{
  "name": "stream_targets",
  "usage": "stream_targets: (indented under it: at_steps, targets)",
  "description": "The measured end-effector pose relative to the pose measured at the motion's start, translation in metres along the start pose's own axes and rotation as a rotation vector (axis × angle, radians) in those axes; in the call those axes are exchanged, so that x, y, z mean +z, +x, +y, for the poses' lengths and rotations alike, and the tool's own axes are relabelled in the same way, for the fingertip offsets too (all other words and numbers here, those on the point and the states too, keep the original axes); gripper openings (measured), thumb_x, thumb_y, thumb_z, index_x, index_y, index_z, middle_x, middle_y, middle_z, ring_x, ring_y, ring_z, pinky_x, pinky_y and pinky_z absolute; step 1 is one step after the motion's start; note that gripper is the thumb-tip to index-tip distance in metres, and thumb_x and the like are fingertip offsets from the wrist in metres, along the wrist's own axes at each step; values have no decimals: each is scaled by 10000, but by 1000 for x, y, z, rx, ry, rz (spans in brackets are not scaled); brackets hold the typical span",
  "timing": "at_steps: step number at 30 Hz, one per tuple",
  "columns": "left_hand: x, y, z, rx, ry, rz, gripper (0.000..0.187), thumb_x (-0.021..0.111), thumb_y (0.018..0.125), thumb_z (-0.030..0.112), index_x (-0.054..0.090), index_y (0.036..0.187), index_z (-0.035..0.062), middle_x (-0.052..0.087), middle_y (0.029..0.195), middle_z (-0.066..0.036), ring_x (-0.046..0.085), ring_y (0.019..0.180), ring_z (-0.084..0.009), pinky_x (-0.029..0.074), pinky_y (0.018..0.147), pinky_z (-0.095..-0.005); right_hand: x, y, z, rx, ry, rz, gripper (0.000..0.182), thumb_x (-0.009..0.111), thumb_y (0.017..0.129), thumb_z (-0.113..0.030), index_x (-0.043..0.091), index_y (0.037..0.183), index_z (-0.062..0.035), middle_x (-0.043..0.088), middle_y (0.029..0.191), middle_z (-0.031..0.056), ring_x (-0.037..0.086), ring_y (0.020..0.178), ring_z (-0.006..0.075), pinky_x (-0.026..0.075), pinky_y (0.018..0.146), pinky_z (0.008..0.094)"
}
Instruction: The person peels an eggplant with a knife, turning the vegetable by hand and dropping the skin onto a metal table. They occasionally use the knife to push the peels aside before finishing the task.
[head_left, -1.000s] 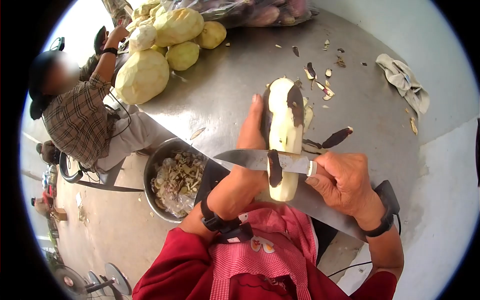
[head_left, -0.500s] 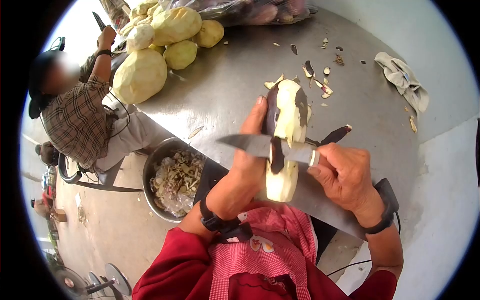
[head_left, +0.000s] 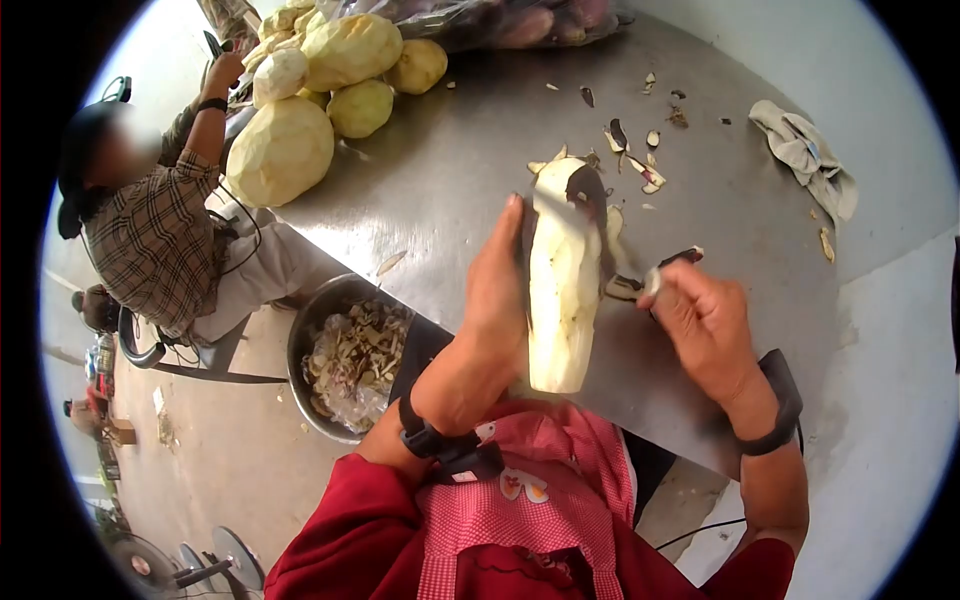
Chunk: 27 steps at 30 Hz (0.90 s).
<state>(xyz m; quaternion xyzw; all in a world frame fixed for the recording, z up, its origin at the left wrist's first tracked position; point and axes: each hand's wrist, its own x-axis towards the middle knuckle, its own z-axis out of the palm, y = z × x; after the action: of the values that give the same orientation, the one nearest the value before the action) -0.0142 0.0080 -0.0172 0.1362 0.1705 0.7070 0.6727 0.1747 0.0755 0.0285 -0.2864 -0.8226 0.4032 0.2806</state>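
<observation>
My left hand (head_left: pixel 495 300) grips a long eggplant (head_left: pixel 562 280) held lengthwise over the near edge of the steel table (head_left: pixel 450 170). Most of its skin is off, showing pale flesh, and a dark strip remains near the far end. My right hand (head_left: pixel 705 325) is just right of the eggplant, closed around a knife (head_left: pixel 632 288). Only the handle's pale end and a bit of the blade show beside the eggplant; the rest is hidden behind it.
Dark peel scraps (head_left: pixel 640 165) lie on the table beyond the eggplant. Large peeled pale vegetables (head_left: pixel 285 150) are piled at the far left, with a plastic bag of purple eggplants (head_left: pixel 520 25) behind. A crumpled cloth (head_left: pixel 805 155) lies far right. A metal bowl (head_left: pixel 300 340) of peelings stands below the table. A seated person (head_left: pixel 155 230) works at left.
The knife, which lay across the front of the eggplant with a dark peel on its blade, has moved to the eggplant's right side. The eggplant has turned, showing more pale flesh.
</observation>
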Motion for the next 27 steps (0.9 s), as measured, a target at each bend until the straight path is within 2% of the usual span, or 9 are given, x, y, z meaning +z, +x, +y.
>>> stream_targets:
  at_steps: [3, 6, 8, 10, 11, 18, 20, 24, 27]
  targets:
    - [4, 0, -3, 45, 27, 70, 512, 339, 972, 448, 518, 1244, 53, 640, 1034, -169, 641, 903, -319, 552, 757, -429, 7, -5, -6, -191, -142, -86, 264, 647, 869, -248, 529, 770, -34, 512, 569, 81, 511, 472, 214, 394, 459, 285]
    - [16, 0, -3, 22, -136, 89, 523, 333, 970, 457, 505, 1262, 58, 629, 1062, -199, 651, 845, -324, 552, 751, -429, 11, -4, -4, -335, -239, -57, 284, 661, 850, -276, 524, 747, -50, 532, 565, 64, 533, 467, 229, 407, 445, 300]
    - [4, 2, 0, -25, -116, 8, 536, 320, 970, 464, 491, 1272, 56, 617, 1073, -226, 646, 815, -327, 554, 732, -413, 13, -6, -10, -391, -254, -75, 292, 662, 846, -289, 520, 737, -58, 534, 560, 52, 542, 464, 224, 410, 437, 305]
    - [6, 3, 4, -36, 72, 148, 541, 313, 968, 472, 484, 1276, 60, 612, 1073, -238, 638, 765, -325, 553, 700, -393, 17, -8, -14, -445, -266, -95, 299, 662, 841, -302, 517, 728, -67, 537, 556, 41, 551, 460, 218, 413, 428, 310]
    - [12, 1, 1, 8, 136, 207, 528, 304, 988, 443, 554, 1174, 17, 659, 961, -145, 640, 733, -210, 533, 652, -311, 19, -9, -15, -453, -261, -112, 292, 662, 840, -299, 520, 731, -69, 540, 554, 34, 552, 458, 216, 414, 425, 309]
    - [3, 4, 0, 36, 126, 204, 513, 320, 988, 436, 558, 1167, 18, 655, 974, -133, 643, 781, -210, 533, 684, -315, 17, -9, -17, -444, -272, -121, 270, 681, 821, -280, 528, 737, -75, 539, 558, 43, 556, 468, 227, 412, 422, 317]
    - [-1, 6, -1, 12, 16, 147, 546, 314, 963, 492, 476, 1266, 68, 619, 1042, -240, 630, 719, -314, 546, 648, -381, 16, -8, -13, -429, -299, -87, 271, 686, 816, -274, 523, 733, -75, 539, 561, 48, 553, 469, 230, 411, 423, 319]
    - [5, 2, -2, 19, -20, 74, 547, 315, 963, 494, 473, 1272, 71, 624, 1030, -238, 630, 712, -312, 544, 639, -377, 15, -5, -10, -436, -331, -28, 273, 699, 803, -264, 516, 729, -75, 543, 567, 54, 550, 470, 233, 409, 424, 324]
    - [-1, 6, -1, 47, 167, 230, 543, 312, 966, 492, 481, 1265, 71, 628, 1014, -242, 628, 689, -309, 540, 606, -363, 21, -10, -18, -470, -247, -138, 276, 696, 805, -269, 512, 728, -76, 542, 564, 46, 553, 472, 225, 411, 425, 320]
